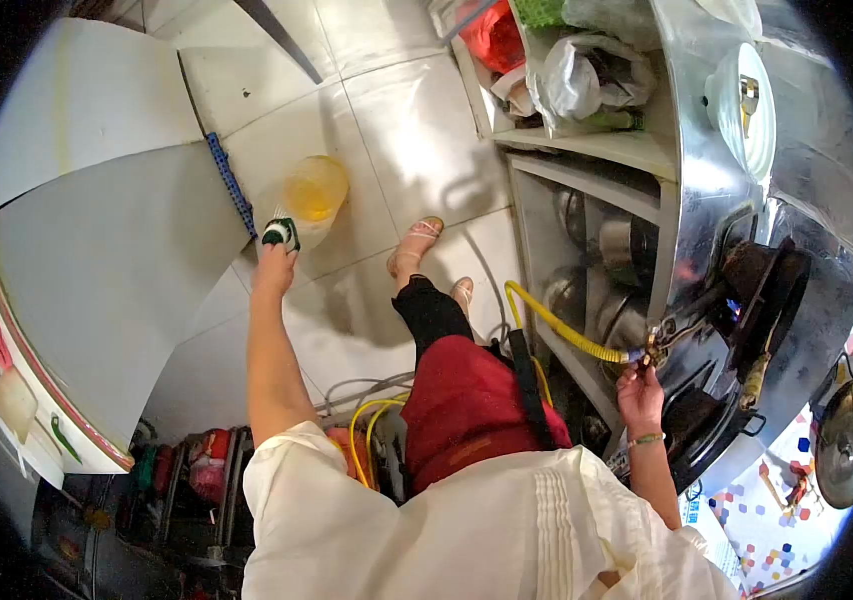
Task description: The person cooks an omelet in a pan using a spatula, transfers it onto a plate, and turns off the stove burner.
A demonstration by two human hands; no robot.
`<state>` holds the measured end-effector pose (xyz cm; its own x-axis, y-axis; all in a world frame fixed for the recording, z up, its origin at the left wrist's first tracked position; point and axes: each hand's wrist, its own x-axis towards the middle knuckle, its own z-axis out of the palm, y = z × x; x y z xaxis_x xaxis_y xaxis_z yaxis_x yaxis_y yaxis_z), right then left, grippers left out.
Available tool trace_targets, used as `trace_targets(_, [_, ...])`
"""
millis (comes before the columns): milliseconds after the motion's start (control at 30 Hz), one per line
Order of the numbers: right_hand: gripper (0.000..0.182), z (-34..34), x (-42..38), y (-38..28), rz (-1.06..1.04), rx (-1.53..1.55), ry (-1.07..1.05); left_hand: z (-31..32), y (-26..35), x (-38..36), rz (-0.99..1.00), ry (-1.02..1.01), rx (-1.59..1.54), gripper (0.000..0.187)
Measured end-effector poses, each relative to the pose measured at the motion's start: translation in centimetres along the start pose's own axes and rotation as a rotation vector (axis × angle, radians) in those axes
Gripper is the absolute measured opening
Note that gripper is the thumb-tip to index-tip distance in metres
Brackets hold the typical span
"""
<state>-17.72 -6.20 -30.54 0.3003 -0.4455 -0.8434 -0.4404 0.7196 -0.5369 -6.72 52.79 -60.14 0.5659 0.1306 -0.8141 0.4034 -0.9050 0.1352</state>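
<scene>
My left hand (278, 262) is stretched out over the floor, its fingers closed around the green-and-white top end of a clear plastic jug (317, 190) holding yellow liquid. On the other side, my right hand (639, 395) has its fingers pinched on a brass gas valve (656, 345) at the stove's front. A yellow gas hose (567, 330) runs into that valve. Behind it, a blue flame (734, 311) shows under a dark pan (772, 300) with a worn handle.
The steel stove counter (692, 200) carries a white bowl (744, 110) and, nearer me, a second burner (697, 425). Pots stand on the shelf (587, 180) below. A pan lid (850, 428) lies at far right. A white table (57, 400) is at left.
</scene>
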Motion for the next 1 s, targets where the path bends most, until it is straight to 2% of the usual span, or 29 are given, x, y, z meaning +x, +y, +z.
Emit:
trace_targets(200, [0.027, 0.1, 0.0, -0.1, 0.012, -0.051, 0.072, 1.6, -2.3, -1.8, -0.134, 0.015, -0.004, 0.03])
trace_targets(367, [0.023, 1.2, -0.8, 0.0, -0.026, 0.041, 0.119, 3.4, -3.4, -3.7, -0.091, 0.001, 0.119, 0.03])
trace_targets(433, [0.026, 0.4, -0.5, 0.1, -0.004, 0.018, 0.022, 3.9, -3.4, -4.6, -0.086, -0.009, 0.166, 0.03])
trace_targets(500, [0.025, 0.6, -0.6, 0.2, -0.001, 0.044, 0.034, 3.9, -3.3, -5.9, -0.229, -0.013, 0.122, 0.029])
trace_targets(600, [0.026, 0.5, -0.8, 0.3, 0.002, 0.046, -0.03, 6.5, -6.3, -5.2, -0.28, -0.075, 0.131, 0.03])
trace_targets(733, [0.026, 1.3, -1.4, 0.5, -0.011, 0.047, -0.002, 8.2, -7.6, -4.9, -0.239, -0.063, 0.154, 0.028])
trace_targets(800, [0.024, 1.2, -1.3, 0.6, -0.011, 0.065, -0.015, 9.4, -8.9, -3.3, 0.003, -0.282, 0.419, 0.026])
trace_targets(833, [0.023, 0.8, -1.1, 0.8, -0.007, 0.099, -0.021, 8.9, -7.8, -3.4, 0.025, -0.288, 0.432, 0.026])
trace_targets(900, [0.019, 0.9, -0.9, 1.0, -0.015, 0.108, -0.078, 7.2, -3.3, -3.0, -0.083, -0.067, 0.117, 0.023])
trace_targets(933, [0.016, 1.8, -0.8, 1.9, -0.035, 0.173, -0.057, 5.1, 3.3, -2.7, 0.128, 0.134, -0.089, 0.022])
trace_targets(1000, [0.018, 1.5, -0.9, 1.6, -0.056, 0.172, -0.086, 3.1, 11.2, -3.8, 0.308, 0.14, -0.159, 0.024])
